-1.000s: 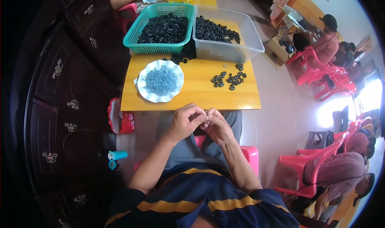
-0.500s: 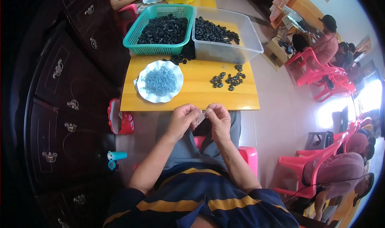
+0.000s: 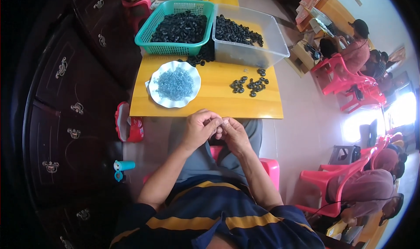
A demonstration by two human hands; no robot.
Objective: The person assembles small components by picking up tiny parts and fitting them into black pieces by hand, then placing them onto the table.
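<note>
Over my lap, just off the table's near edge, my left hand (image 3: 203, 126) and my right hand (image 3: 233, 133) meet with their fingertips together. Both are closed in a pinch; whatever lies between the fingers is too small or hidden to make out. Beyond them on the yellow table (image 3: 210, 104), a white scalloped plate (image 3: 154, 98) bears a heap of small clear bluish pieces (image 3: 175, 83). To the right lies a loose group of small black ring-shaped parts (image 3: 257, 87).
A green basket (image 3: 141, 43) and a clear plastic bin (image 3: 253, 55), both with many black parts, stand at the table's far side. Dark drawers (image 3: 65, 96) line the left. A teal bottle (image 3: 125, 165) and a red bag (image 3: 136, 130) are below. People sit on pink chairs (image 3: 321, 183) at right.
My hands have come closer together, the right one turning inward so the fingertips now touch. A thin pale gleam between them no longer shows. The view has shifted slightly.
</note>
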